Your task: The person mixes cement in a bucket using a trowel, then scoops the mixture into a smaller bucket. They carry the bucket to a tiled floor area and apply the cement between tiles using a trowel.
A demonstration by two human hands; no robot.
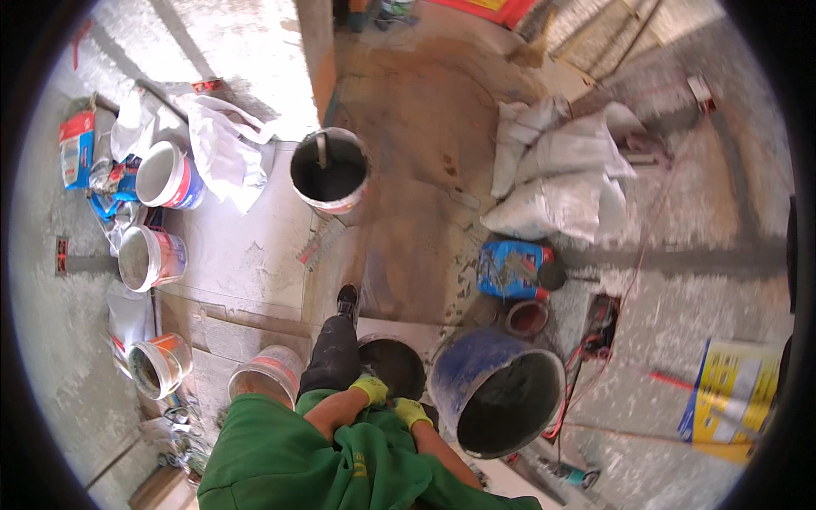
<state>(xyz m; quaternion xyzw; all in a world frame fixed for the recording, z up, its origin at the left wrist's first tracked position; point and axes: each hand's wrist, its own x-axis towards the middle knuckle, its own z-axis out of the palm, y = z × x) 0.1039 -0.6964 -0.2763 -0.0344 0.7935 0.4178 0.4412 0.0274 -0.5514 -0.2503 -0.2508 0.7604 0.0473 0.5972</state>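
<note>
My left hand [371,389], in a yellow-green glove, is closed at the near side of a bucket [416,352] with dark grey contents. Close beside it, to the right, my gloved right hand [413,412] is curled too. Both are low in front of my green top, next to the bucket's near rim. Whatever lies inside the fingers is hidden from this view. A large blue tub [476,361], tilted in view and holding dark grey wet mix [507,408], stands just right of my right hand. Left of my leg is a pale bucket [265,371].
Ahead stands a white bucket [331,206] with a dark inside and a stick-like handle. More buckets [153,257] line the left wall. White sacks [557,200], a blue bag [507,269] and a small reddish pot [528,318] sit at right. A cable [568,399] runs beside the tub.
</note>
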